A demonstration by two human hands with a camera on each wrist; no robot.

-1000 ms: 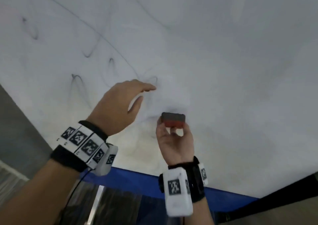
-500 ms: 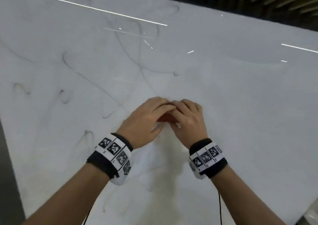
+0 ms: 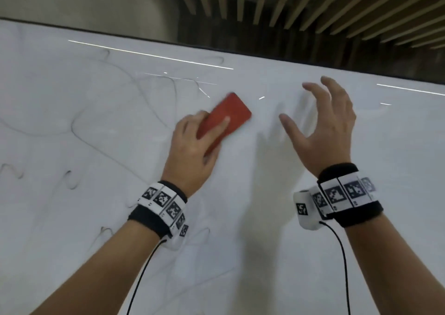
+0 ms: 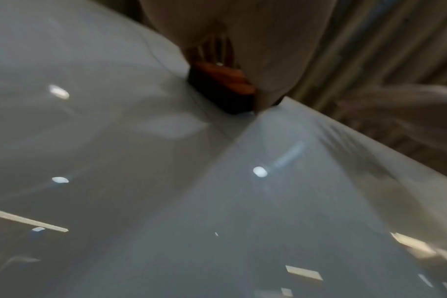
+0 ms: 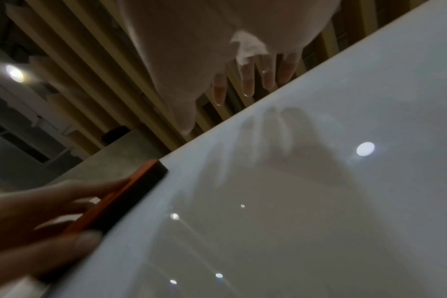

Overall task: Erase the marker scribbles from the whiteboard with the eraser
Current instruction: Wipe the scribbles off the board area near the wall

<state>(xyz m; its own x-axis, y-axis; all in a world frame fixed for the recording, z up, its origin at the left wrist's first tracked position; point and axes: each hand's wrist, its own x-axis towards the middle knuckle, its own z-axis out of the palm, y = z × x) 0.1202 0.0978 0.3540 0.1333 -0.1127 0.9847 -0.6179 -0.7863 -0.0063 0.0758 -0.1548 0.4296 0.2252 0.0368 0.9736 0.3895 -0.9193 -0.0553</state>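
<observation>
The red eraser (image 3: 224,119) lies with its dark felt side flat against the whiteboard (image 3: 313,254). My left hand (image 3: 207,134) grips it, index finger along its back and thumb at its lower edge. In the left wrist view the eraser (image 4: 222,86) shows under my palm. My right hand (image 3: 303,102) hovers to the right of the eraser, fingers spread and holding nothing. Its fingers (image 5: 248,80) hang just off the board, with the eraser (image 5: 125,193) at the left. Thin dark scribbles (image 3: 72,126) cover the board's left part, with more loops (image 3: 69,179) lower down.
The board's dark top edge (image 3: 265,57) runs just above my hands. Behind it a slatted ceiling (image 3: 313,6) shows. Cables hang from both wristbands. Light reflections streak the glossy board.
The eraser passed from my right hand to my left; both met on it half a second ago. My right hand has let go and moved right. The view has tilted up.
</observation>
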